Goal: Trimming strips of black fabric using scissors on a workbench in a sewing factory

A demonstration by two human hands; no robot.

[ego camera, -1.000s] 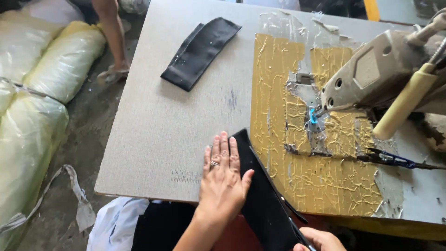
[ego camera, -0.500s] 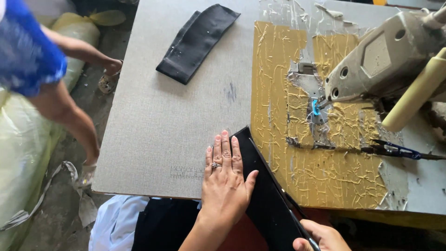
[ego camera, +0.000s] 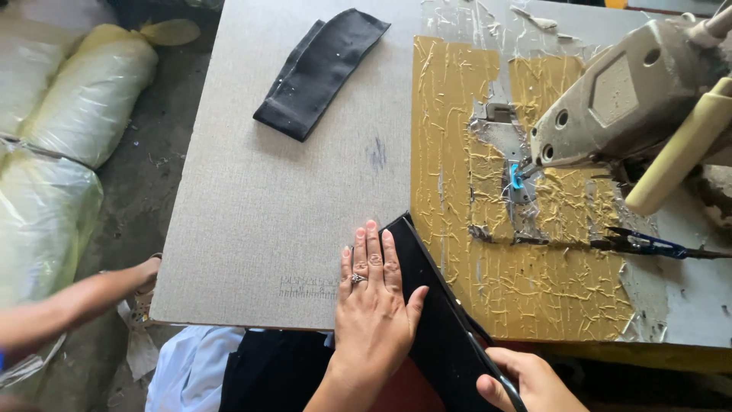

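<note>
Grey surface (ego camera: pixel 290 229) carries a beige sewing machine (ego camera: pixel 633 99) at right | black fabric strip (ego camera: pixel 435 320) lies at the near edge, short of the needle, nothing stitched yet | left hand (ego camera: pixel 374 305) flat on it, fingers spread | right hand (ego camera: pixel 526 381) fingers pinch its lower end, partly cut off | folded dark piece (ego camera: pixel 320 72) far off.

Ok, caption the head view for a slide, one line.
Left hand flat on black fabric strip, right hand gripping its lower edge, beside a sewing machine on a grey table.
</note>
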